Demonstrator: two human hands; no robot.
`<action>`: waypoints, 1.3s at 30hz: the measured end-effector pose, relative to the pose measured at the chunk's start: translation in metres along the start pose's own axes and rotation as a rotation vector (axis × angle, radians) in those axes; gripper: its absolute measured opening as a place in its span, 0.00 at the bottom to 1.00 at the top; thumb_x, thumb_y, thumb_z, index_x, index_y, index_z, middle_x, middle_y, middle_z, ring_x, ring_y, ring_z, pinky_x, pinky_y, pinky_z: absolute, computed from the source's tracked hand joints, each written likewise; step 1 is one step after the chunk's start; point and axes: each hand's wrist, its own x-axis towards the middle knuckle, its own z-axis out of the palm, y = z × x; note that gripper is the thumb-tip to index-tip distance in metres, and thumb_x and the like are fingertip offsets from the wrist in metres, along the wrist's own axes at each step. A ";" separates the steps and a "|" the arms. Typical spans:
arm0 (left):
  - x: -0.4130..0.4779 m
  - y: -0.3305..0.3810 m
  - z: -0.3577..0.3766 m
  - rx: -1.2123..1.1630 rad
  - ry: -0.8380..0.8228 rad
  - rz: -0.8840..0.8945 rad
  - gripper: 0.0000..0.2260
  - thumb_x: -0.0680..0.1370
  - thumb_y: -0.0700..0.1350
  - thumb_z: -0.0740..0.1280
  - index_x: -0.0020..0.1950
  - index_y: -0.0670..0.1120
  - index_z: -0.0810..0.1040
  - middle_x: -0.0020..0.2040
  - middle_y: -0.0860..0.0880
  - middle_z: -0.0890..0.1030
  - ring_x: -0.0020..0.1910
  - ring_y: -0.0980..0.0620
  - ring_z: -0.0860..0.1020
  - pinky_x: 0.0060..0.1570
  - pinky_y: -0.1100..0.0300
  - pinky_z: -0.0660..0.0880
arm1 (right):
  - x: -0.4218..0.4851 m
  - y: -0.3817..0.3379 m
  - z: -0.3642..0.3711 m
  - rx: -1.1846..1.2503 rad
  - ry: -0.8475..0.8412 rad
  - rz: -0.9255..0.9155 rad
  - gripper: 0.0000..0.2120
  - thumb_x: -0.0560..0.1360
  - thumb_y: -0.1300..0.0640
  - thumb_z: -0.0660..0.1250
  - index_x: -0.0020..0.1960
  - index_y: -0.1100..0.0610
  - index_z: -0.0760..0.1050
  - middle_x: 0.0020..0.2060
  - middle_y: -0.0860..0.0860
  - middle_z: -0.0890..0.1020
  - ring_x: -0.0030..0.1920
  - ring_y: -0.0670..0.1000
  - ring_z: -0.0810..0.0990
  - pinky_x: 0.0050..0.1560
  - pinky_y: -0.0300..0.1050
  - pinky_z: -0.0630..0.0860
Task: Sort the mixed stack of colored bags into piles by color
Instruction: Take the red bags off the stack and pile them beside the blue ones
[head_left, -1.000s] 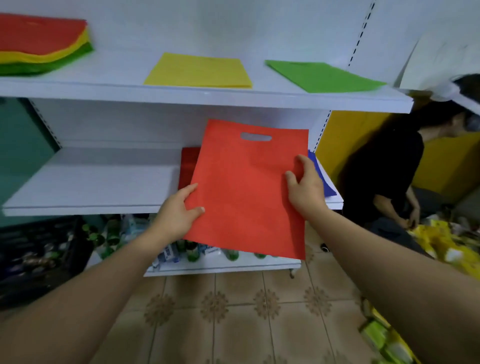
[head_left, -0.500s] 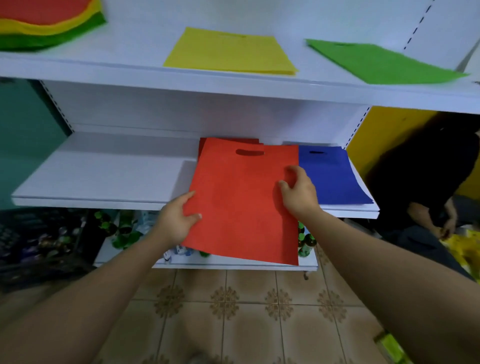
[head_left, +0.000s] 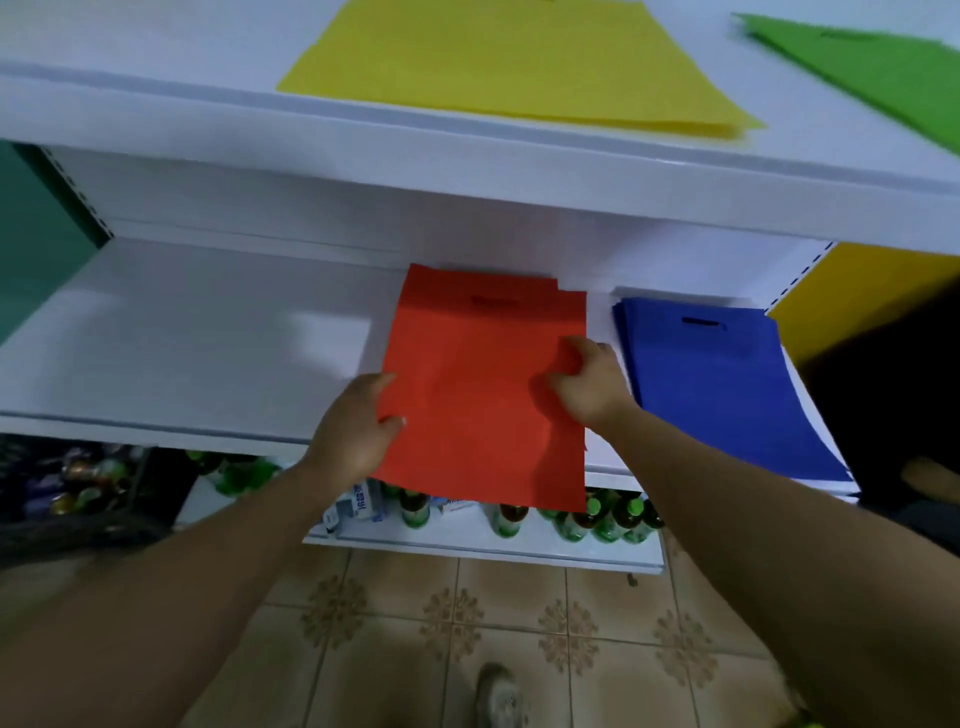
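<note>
Red bag (head_left: 483, 400) on the middle shelf (head_left: 182, 338), just beside the blue pile (head_left: 717, 395)
Left hand (head_left: 358, 431) pinches its left edge (fingers hidden underneath); right hand (head_left: 592, 389) curls on its right side, bunching it. Handle slot blurred; front end overhangs.

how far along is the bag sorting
Done: yellow fabric bags and green fabric bags lie apart on the upper white shelf, blue fabric bags on the middle white shelf. In hand: left hand and right hand grip a red fabric bag there. Left: mixed stack out of view, cannot tell.
</note>
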 end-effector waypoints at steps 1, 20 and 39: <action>0.008 0.000 0.004 0.020 0.009 0.007 0.25 0.77 0.41 0.67 0.73 0.44 0.65 0.70 0.44 0.68 0.67 0.46 0.69 0.63 0.60 0.63 | 0.010 0.004 0.003 -0.016 -0.033 -0.010 0.29 0.74 0.58 0.68 0.73 0.56 0.64 0.67 0.57 0.66 0.62 0.57 0.73 0.55 0.41 0.71; 0.053 -0.024 0.062 0.458 -0.304 -0.048 0.44 0.69 0.57 0.73 0.78 0.49 0.53 0.78 0.45 0.44 0.75 0.42 0.53 0.73 0.51 0.56 | 0.087 0.055 0.043 -0.253 -0.172 0.047 0.30 0.78 0.51 0.63 0.75 0.56 0.54 0.69 0.60 0.62 0.66 0.63 0.68 0.64 0.58 0.71; -0.071 0.046 -0.057 0.332 -0.218 0.081 0.34 0.76 0.54 0.68 0.77 0.47 0.56 0.78 0.45 0.53 0.76 0.50 0.52 0.71 0.60 0.51 | -0.065 -0.066 -0.043 -0.462 -0.122 -0.128 0.31 0.78 0.45 0.61 0.74 0.62 0.59 0.70 0.62 0.65 0.68 0.62 0.67 0.67 0.51 0.67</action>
